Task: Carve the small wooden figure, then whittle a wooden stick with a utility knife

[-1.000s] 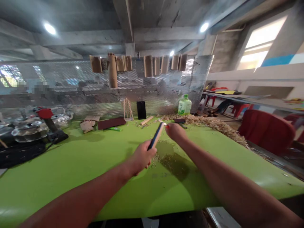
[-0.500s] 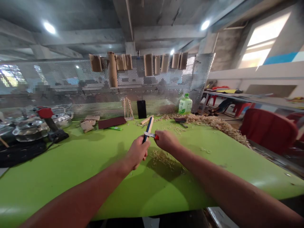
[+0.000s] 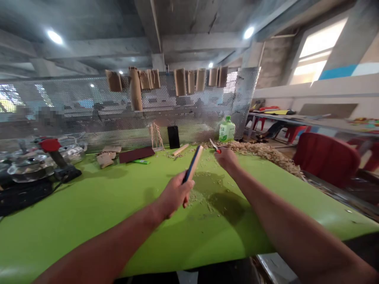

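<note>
My left hand point(image 3: 175, 194) is closed round the lower end of a wooden stick point(image 3: 194, 163), pale on one side and dark blue on the other. The stick slants up and away above the green table point(image 3: 97, 205). Farther right, my right hand point(image 3: 227, 158) grips the red handle of a knife point(image 3: 215, 146). Its blade points up and to the left, apart from the stick. Curly wood shavings point(image 3: 197, 197) lie on the table beneath and between my hands.
A heap of shavings point(image 3: 263, 152) lines the far right edge, near a green-labelled bottle point(image 3: 227, 130). At the back stand a black phone point(image 3: 173, 137) and a thin wooden strip point(image 3: 181, 150). Left are dark red sandpaper point(image 3: 136, 154), a red-topped power tool point(image 3: 56, 156) and metal kettles point(image 3: 25, 167).
The knife has left the stick, as my right hand moved right and away from me. My left hand and the stick have shifted slightly right, and the view has turned a little.
</note>
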Tool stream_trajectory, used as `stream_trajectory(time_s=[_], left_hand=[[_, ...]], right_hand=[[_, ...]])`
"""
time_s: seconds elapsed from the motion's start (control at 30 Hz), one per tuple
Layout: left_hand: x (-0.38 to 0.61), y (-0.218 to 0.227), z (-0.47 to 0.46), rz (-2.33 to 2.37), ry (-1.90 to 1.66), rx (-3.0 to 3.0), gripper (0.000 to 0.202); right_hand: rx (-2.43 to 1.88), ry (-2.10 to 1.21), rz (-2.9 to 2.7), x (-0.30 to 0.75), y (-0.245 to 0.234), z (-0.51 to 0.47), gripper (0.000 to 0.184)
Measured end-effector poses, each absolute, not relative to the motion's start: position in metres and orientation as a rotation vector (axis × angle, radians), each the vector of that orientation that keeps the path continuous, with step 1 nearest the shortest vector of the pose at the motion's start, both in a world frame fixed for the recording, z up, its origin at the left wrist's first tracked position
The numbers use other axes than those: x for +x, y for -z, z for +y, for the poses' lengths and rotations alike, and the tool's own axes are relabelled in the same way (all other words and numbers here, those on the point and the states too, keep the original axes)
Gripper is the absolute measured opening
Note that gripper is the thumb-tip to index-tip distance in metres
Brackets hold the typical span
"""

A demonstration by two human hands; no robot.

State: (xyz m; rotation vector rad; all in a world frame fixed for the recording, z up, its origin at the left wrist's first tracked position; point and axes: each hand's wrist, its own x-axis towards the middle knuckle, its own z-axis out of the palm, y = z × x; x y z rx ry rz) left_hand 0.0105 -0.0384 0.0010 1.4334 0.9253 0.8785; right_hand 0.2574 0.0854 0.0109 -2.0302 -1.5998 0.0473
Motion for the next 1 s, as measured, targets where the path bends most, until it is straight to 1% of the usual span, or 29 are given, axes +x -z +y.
stream_trajectory(time_s=[0.13,0.2,0.33,0.43,0.53,0.63,0.73,0.77,0.87,1.0], left_hand=[[0.004,0.004,-0.016,0.934,-0.988,1.269,0.025],[0.002,0.004,-0.010,0.917,-1.005,1.218,0.017],[0.005,0.002,-0.012,0.909,-1.047,1.158,0.019],[0.008,0.003,-0.017,0.940,-0.978,1.208,0.020],[0.010,0.003,-0.026,0.969,-0.872,1.248,0.033],[0.011,-0.001,-0.038,0.950,-0.799,1.354,0.048],[0.012,-0.004,-0.045,0.848,-0.767,1.454,0.056],[0.011,-0.004,-0.044,0.830,-0.791,1.444,0.054],[0.007,0.002,-0.029,0.892,-0.942,1.353,0.034],[0.000,0.007,-0.008,0.961,-1.059,1.251,0.026]], right_hand=[[-1.827,0.022,-1.829,0.215,-0.001,0.060,0.030],[-1.727,0.035,-1.986,0.190,0.004,0.044,0.028],[-1.680,0.126,-2.142,0.167,0.007,0.028,0.023],[-1.754,0.147,-2.120,0.172,0.005,0.033,0.023],[-1.867,0.113,-2.029,0.191,0.000,0.050,0.026],[-1.997,0.008,-1.854,0.224,-0.006,0.071,0.030],[-2.093,-0.077,-1.656,0.255,-0.011,0.086,0.032],[-2.089,-0.065,-1.612,0.260,-0.012,0.087,0.032],[-2.012,0.000,-1.614,0.247,-0.010,0.077,0.032],[-1.795,0.055,-1.942,0.195,-0.001,0.047,0.030]])
